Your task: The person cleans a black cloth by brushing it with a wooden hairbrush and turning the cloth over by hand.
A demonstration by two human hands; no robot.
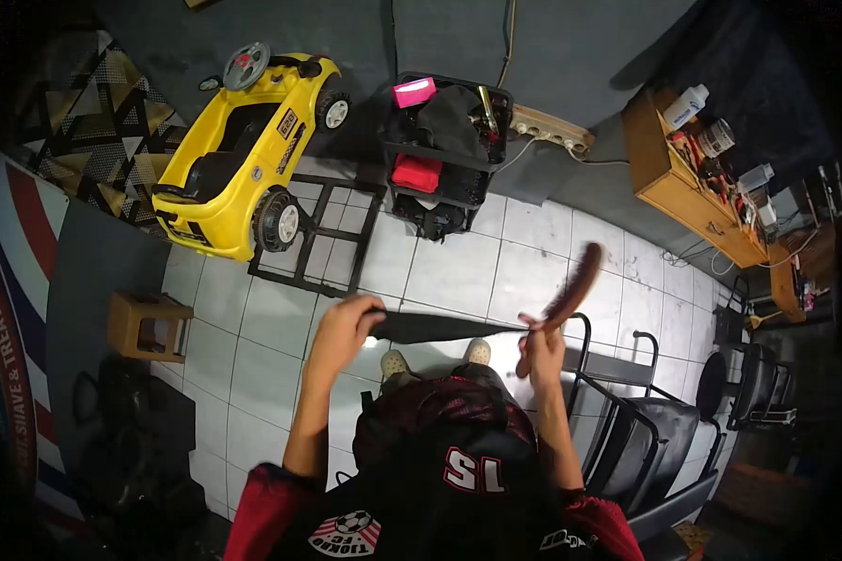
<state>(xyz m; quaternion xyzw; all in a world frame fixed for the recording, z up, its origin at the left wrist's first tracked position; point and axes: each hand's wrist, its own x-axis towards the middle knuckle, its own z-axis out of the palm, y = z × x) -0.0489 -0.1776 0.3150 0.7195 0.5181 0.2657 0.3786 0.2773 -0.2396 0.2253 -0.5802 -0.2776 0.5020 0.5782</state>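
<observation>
A strip of black cloth (440, 326) is stretched nearly level between my two hands, in front of my body. My left hand (348, 323) grips its wider end, fingers closed over the edge. My right hand (543, 349) pinches the narrow end and also holds a brown curved brush (575, 288), slightly blurred. The brush points up and to the right, its dark bristles on the inner side and its handle end showing below my fist. Below the cloth are my feet in light clogs (478, 352) on the tiles.
A yellow toy car (243, 150) rests on a dark metal frame (309, 234). Beyond stands a black tiered trolley (444, 140). A wooden stool (148, 325) is at left, metal-armed chairs (650, 439) at right. Bottles and tools crowd a wooden cabinet (660, 154).
</observation>
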